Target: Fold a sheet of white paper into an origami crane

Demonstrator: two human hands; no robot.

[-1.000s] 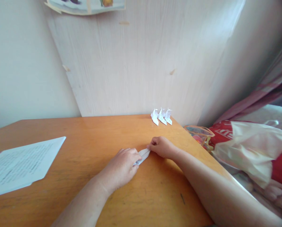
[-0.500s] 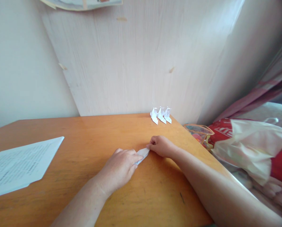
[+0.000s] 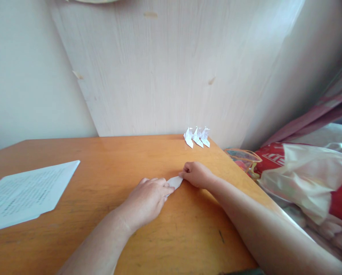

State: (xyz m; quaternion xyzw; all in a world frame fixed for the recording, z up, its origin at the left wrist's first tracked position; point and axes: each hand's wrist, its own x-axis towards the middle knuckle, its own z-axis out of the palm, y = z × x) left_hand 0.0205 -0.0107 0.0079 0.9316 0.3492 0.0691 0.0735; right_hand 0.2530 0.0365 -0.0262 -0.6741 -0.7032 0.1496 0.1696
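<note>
A narrow piece of folded paper (image 3: 175,182), white and pointed, lies slantwise on the wooden table (image 3: 110,160) between my hands. My left hand (image 3: 152,194) is closed over its near end, fingers pressing it against the tabletop and hiding that end. At the far tip, my right hand (image 3: 196,175) pinches the paper between thumb and curled forefinger. Beyond my hands, by the table's back right corner, three folded white paper figures (image 3: 197,138) stand side by side.
A stack of printed sheets (image 3: 36,191) lies at the table's left. Behind the table rises a pale wood-grain panel (image 3: 154,76). Past the right edge are a cream plastic bag (image 3: 305,175), red packaging (image 3: 270,154) and a clear bag with orange trim (image 3: 244,158).
The camera view has tilted down slightly. Both hands keep hold of the folded paper; my left fingers shift a little along it, and the rest stays in place.
</note>
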